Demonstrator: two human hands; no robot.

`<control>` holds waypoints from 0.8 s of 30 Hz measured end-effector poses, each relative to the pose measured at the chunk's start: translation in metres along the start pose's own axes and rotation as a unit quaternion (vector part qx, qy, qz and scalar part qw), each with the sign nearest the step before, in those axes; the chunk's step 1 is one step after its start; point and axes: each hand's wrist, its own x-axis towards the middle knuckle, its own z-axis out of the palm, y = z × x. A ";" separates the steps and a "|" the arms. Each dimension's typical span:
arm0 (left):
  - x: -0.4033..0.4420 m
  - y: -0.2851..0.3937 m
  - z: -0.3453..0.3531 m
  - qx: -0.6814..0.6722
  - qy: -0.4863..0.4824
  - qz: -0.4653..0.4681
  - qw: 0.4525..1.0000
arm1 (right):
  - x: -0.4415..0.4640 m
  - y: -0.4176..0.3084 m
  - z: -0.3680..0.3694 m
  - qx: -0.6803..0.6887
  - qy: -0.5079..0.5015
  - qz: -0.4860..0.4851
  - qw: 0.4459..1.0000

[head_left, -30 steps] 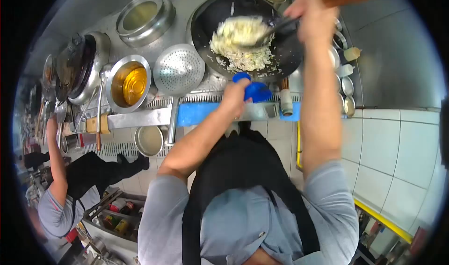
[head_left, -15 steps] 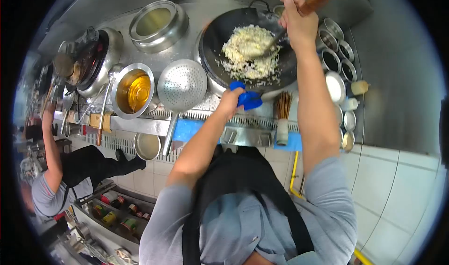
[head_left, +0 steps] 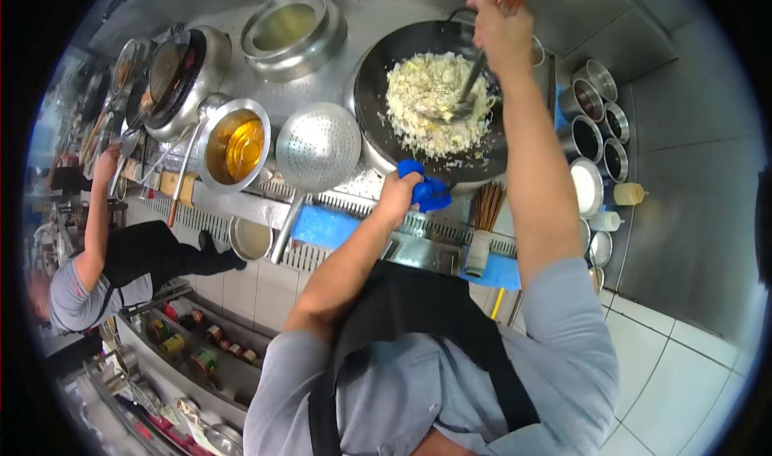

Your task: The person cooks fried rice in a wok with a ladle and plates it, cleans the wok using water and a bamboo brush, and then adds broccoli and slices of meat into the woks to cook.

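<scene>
My right hand (head_left: 503,36) is closed around the wooden-handled shaft of a ladle (head_left: 476,74). The ladle's head is down in fried rice (head_left: 426,90), a pale heap with yellow bits and a few green flecks. A black wok (head_left: 371,78) holds the rice. At the wok's near rim, my left hand (head_left: 398,197) grips a folded blue cloth (head_left: 433,192); whether the fingers also clasp a wok handle under it is hidden.
A perforated strainer (head_left: 318,147) and an oil pot (head_left: 207,162) stand left of the wok. Behind them is a steel pot (head_left: 334,42). Seasoning containers (head_left: 587,138) line the right side. A bamboo brush (head_left: 478,251) lies in front. Another person (head_left: 96,247) works at far left.
The ladle's head has moved right and toward me through the rice, which lies more spread out. My left hand keeps its grip on the blue cloth. The whole view has shifted slightly.
</scene>
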 end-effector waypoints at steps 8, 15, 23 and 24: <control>0.000 0.001 0.001 0.018 -0.002 -0.001 1.000 | 0.005 0.003 -0.013 0.021 0.002 -0.016 1.000; 0.005 0.001 0.005 0.012 -0.001 0.013 1.000 | -0.006 0.024 -0.027 0.053 0.035 -0.025 0.998; 0.008 -0.009 -0.006 0.011 -0.020 0.031 0.999 | -0.004 0.035 -0.026 0.040 0.098 -0.093 0.990; 0.005 -0.007 -0.002 0.008 -0.012 0.027 1.000 | -0.009 0.031 -0.026 0.038 0.066 -0.052 0.996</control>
